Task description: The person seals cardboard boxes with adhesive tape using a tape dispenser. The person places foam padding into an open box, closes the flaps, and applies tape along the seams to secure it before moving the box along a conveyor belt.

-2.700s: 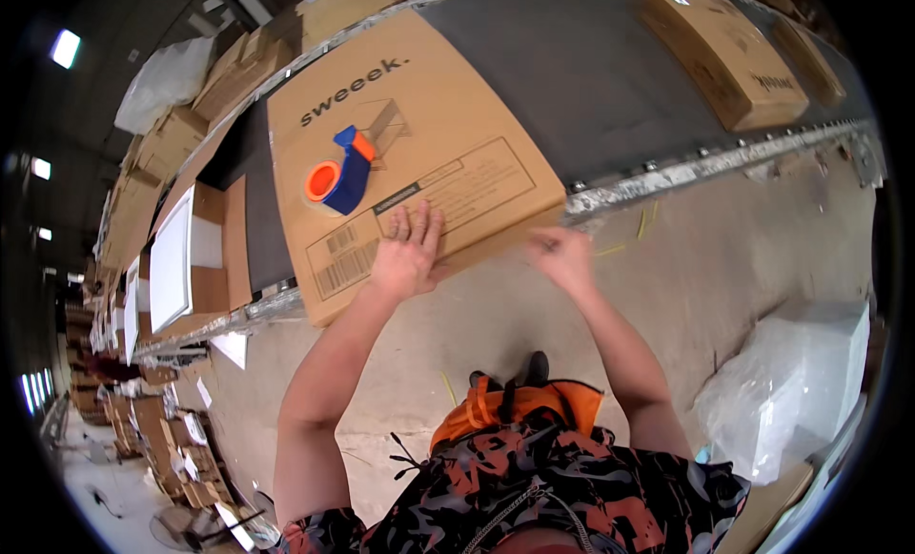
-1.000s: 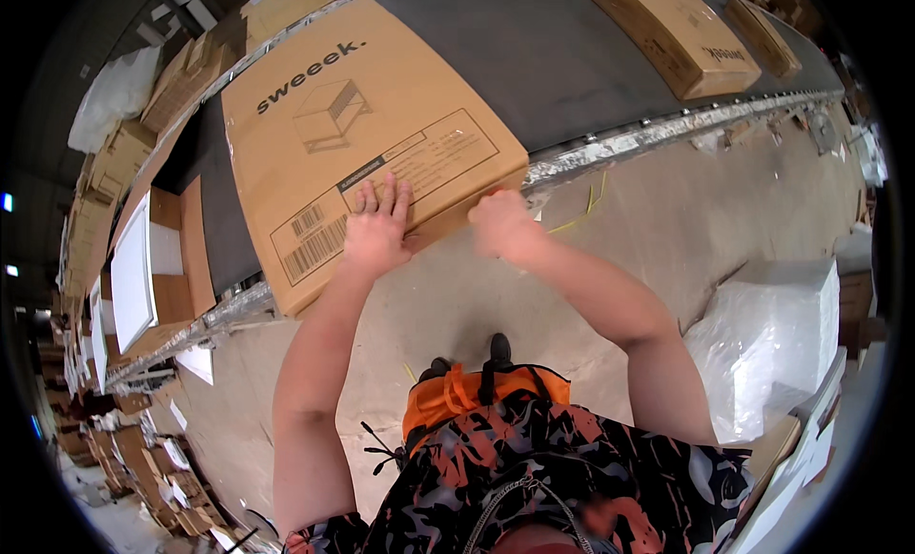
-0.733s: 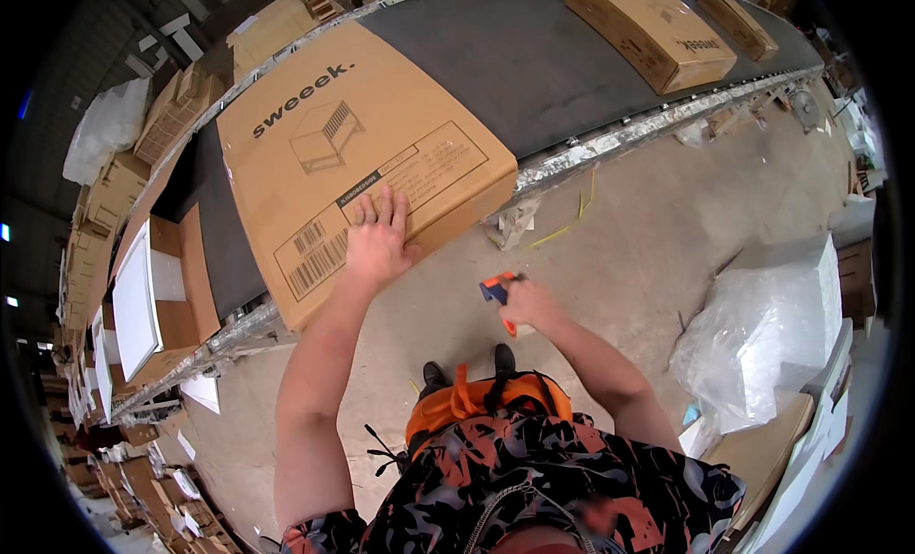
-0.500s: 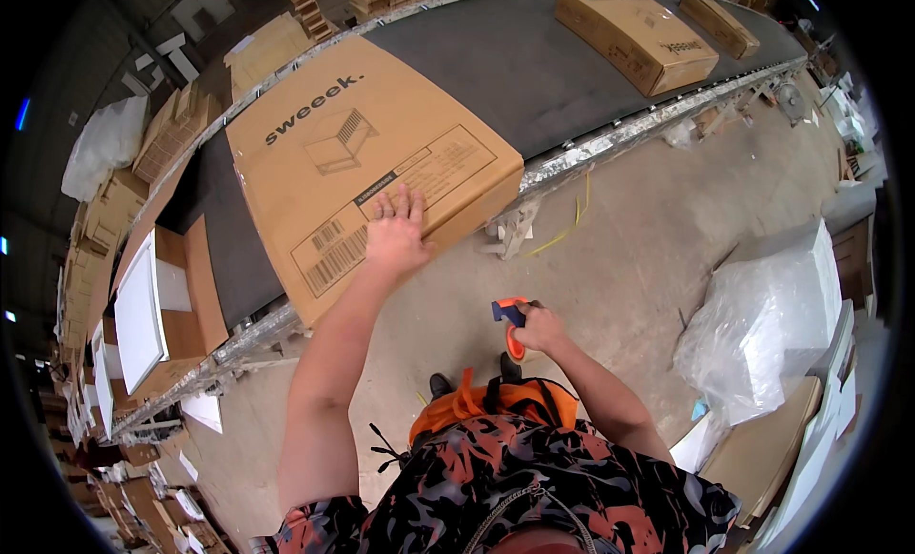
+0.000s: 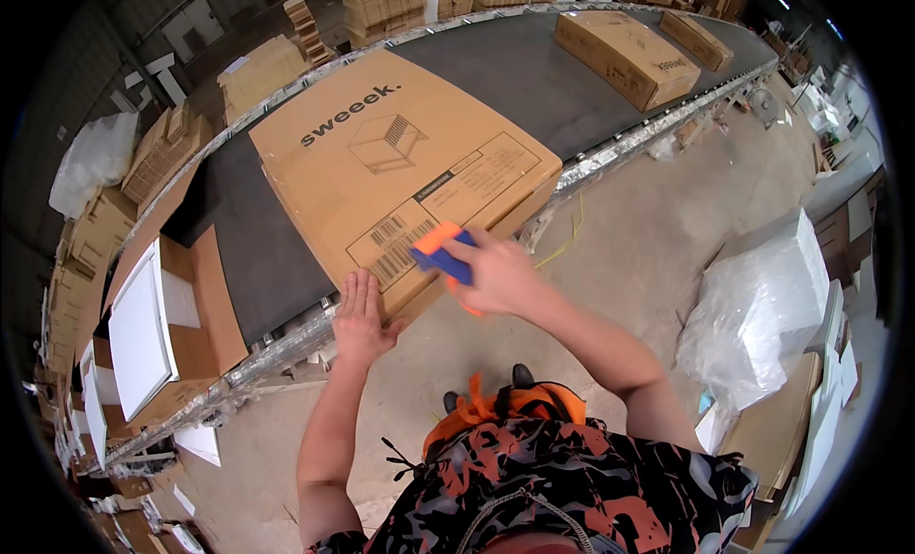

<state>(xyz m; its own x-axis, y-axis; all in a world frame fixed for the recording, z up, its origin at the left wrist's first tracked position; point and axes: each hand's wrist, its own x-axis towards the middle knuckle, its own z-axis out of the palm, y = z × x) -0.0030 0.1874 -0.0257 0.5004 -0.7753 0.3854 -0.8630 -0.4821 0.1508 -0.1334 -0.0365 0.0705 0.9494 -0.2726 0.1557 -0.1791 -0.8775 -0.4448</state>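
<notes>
A large flat brown carton point(image 5: 334, 182) lies on the dark conveyor belt, its printed top facing up. My left hand point(image 5: 360, 318) rests on the carton's near left corner, fingers straight and close together, holding nothing. In my right hand point(image 5: 500, 273) is an orange-and-blue hand-held tool point(image 5: 446, 253), slightly blurred; its exact kind does not show clearly. The tool is over the carton's near edge, beside the printed barcode label point(image 5: 396, 258). Whether it touches the cardboard I cannot tell.
Left on the conveyor point(image 5: 262, 258) stands an open carton point(image 5: 221, 301) with white panels. Two closed cartons, a wider one point(image 5: 620, 63) and a narrower one point(image 5: 698, 41), sit farther right. Clear plastic wrap point(image 5: 753, 325) is piled at my right. Stacked cardboard point(image 5: 386, 10) stands behind the belt.
The large carton has moved right, away from the open carton. My left hand has shifted from the label to the near left corner. My right hand has raised the tool from my side to the carton.
</notes>
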